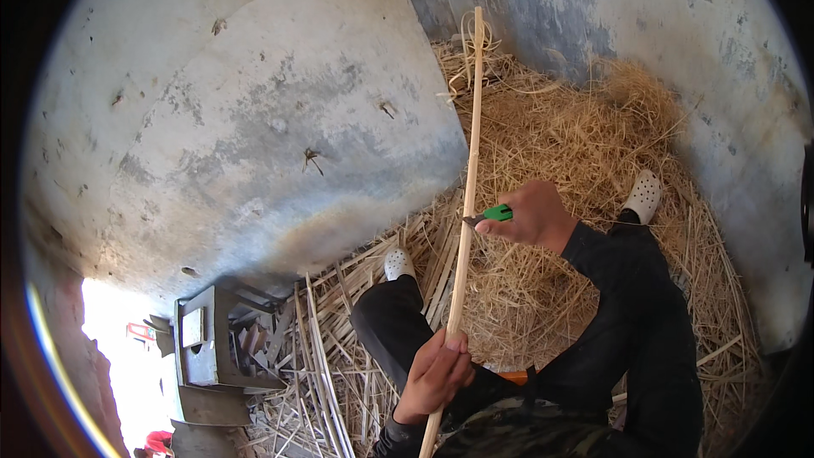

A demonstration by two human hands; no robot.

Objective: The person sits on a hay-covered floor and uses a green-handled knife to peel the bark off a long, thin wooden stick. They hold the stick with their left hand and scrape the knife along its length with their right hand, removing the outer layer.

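Left hand [437, 373] clamps the long pale bamboo strip [466, 195]; right hand [530, 214], higher up it, grips a green-handled knife [489, 216] against it. A slip could nick those lower fingers.

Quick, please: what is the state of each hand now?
Left hand: closed around the cane.
Right hand: closed on a green-handled knife, blade at the cane.
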